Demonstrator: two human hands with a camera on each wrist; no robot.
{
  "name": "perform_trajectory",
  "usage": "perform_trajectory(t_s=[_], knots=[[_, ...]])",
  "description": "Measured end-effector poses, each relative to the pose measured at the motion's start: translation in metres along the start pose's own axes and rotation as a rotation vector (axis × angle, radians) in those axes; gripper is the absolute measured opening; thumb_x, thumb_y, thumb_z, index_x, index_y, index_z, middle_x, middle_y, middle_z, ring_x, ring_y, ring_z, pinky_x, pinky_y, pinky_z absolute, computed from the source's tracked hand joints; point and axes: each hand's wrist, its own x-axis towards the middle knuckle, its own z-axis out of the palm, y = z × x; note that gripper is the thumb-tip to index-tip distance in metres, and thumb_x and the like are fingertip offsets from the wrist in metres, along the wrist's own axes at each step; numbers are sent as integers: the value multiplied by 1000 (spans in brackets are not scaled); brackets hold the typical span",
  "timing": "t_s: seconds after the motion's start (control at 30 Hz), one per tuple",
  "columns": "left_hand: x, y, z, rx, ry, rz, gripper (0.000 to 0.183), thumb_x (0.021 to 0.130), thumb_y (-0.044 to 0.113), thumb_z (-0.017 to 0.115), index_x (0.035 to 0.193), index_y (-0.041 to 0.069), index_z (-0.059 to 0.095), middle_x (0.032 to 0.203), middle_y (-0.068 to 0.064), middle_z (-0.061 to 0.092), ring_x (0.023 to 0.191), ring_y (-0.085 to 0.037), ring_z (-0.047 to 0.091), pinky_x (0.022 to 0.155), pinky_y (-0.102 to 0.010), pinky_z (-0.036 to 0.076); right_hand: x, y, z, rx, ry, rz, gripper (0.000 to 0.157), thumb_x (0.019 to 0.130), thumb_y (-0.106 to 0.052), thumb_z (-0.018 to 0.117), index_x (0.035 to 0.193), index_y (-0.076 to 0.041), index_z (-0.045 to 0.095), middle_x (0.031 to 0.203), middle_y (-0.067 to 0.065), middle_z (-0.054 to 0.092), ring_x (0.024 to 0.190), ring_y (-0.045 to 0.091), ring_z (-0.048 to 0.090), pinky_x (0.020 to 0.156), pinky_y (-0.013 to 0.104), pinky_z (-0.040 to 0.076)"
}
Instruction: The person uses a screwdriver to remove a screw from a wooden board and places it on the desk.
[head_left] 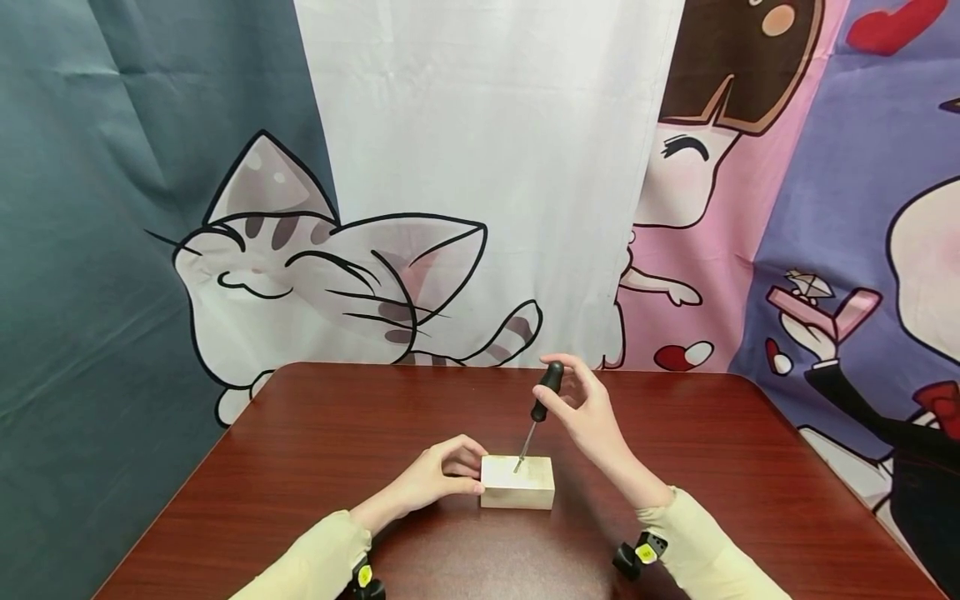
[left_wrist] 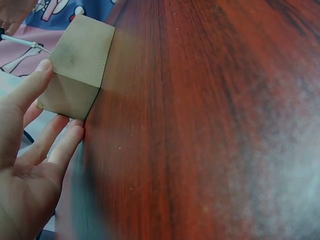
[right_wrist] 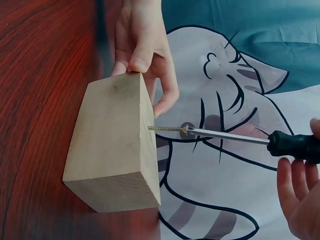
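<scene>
A pale wooden block [head_left: 517, 497] lies on the table, its left end held between the thumb and fingers of my left hand [head_left: 435, 477]. From its top face stands a long brass-coloured screw [right_wrist: 165, 129], with much of the threaded shank showing above the wood. My right hand [head_left: 588, 417] grips the black handle of a screwdriver [right_wrist: 230, 135] between thumb and fingers. The screwdriver slants slightly to the right in the head view, its tip at the screw's head. In the left wrist view, the thumb rests at the block's edge and the fingertips at its far side.
The reddish-brown wooden table [head_left: 360, 408] has rounded far corners. Behind it hangs a cartoon-printed curtain [head_left: 480, 125] with a cat and figures. Small black devices [head_left: 641, 554] are strapped at both wrists, over pale yellow sleeves [head_left: 705, 542].
</scene>
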Motion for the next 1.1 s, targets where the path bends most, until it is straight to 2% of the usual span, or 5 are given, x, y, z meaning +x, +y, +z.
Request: perform_trajectory(t_s=[0.17,0.27,0.57,0.83,1.1], knots=[[-1,0,-1,-5,2,-8,44,83,20,80,122,15,61,116,-14,67,106,-24,70,88,-20,56,0,0,-2,53,-21,-47,49,93,1,63,139,-13,54,108,1,69,95,5,70,90,18,56],[-1,0,-1,-2,3,-6,44,83,19,80,122,15,61,116,-14,67,106,-24,70,88,-20,56,0,1,-3,82,-1,-60,48,92,7,60,137,-8,54,106,-10,70,95,4,71,90,19,56],[0,0,-1,0,-1,3,43,84,20,80,122,15,61,116,-14,67,105,-22,70,90,-24,57,-1,5,-3,76,32,-78,44,92,6,61,134,-7,57,105,-11,70,97,6,71,91,17,55],[0,1,-1,-3,-6,12,44,84,21,80,123,15,60,117,-14,67,105,-21,70,89,-23,57,-2,4,-1,82,17,-47,40,90,-1,69,127,-4,56,99,-7,69,88,4,68,75,18,58],[0,-1,0,5,-6,15,43,84,21,80,122,15,61,116,-14,67,105,-21,70,90,-23,57,-5,-7,2,36,103,38,39,85,-4,77,117,-8,55,85,-2,61,71,8,62,61,24,56]])
